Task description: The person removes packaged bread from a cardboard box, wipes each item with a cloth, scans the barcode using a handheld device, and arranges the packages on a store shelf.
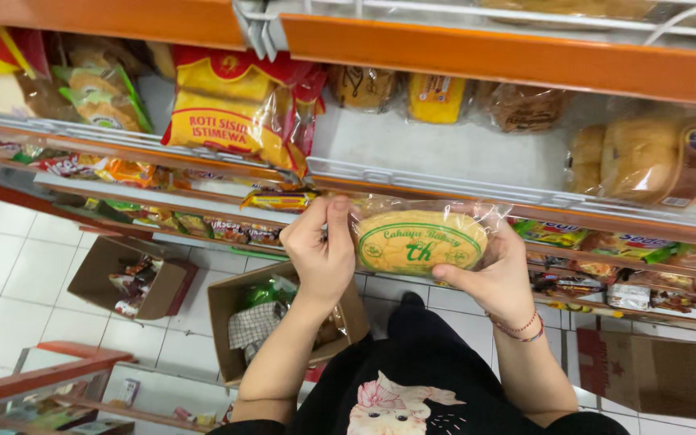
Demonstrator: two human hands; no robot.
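The oval yellow bread in its clear crinkled plastic wrapper with a green ring-shaped label (420,240) lies with its long axis running left to right, level with and just in front of the white wire-edged shelf with the orange front strip (445,149), and it is pinned between the two hands at its two ends. The right hand (499,270) cups the wrapper's right end from below and behind, fingers curled under the loaf and thumb along its lower edge, so this hand carries most of the weight. The left hand (320,246) closes on the left end, thumb pointing up along the crimped seal and fingers folded behind it (a pinch on the wrapper's edge more than on the bread itself). Both hands touch the package, neither nearer than the other; the bare stretch of that shelf lies straight beyond the loaf, up and away from the person. The bread looks plump, evenly golden and undamaged, its wrapper glossy and loose at the ends. To the left on the same shelf leans a red and yellow bag of sliced bread (231,109); to the right sits a clear-wrapped pack of brown rolls (642,161). Below the shelf, on the white tiled floor, stands an open brown cardboard box (283,318).
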